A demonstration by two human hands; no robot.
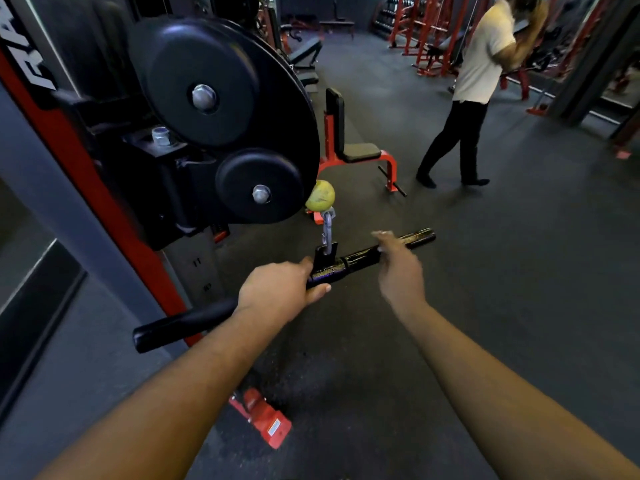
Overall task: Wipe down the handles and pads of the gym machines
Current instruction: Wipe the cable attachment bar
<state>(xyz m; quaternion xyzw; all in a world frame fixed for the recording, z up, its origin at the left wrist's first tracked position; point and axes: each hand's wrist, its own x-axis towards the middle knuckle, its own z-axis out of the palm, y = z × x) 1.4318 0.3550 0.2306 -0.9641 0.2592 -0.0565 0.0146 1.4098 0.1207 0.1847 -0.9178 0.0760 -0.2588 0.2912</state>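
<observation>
steadying the cable bar [360, 259], the left hand [282, 287] is wrapped around it, probably so the blurred, loose-fingered right hand [398, 268] can reach its grip.

Black bar [356, 259] and pulleys [204, 84]; yellow-green ball [321, 195]; red bench frame [386, 161]; dark grey floor [519, 271].

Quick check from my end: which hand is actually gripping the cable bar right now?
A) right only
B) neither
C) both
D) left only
D: the left hand has its fingers curled round the cable bar beside the clip, while the right hand, blurred, hovers at the bar with fingers loose, not closed on it.
</observation>
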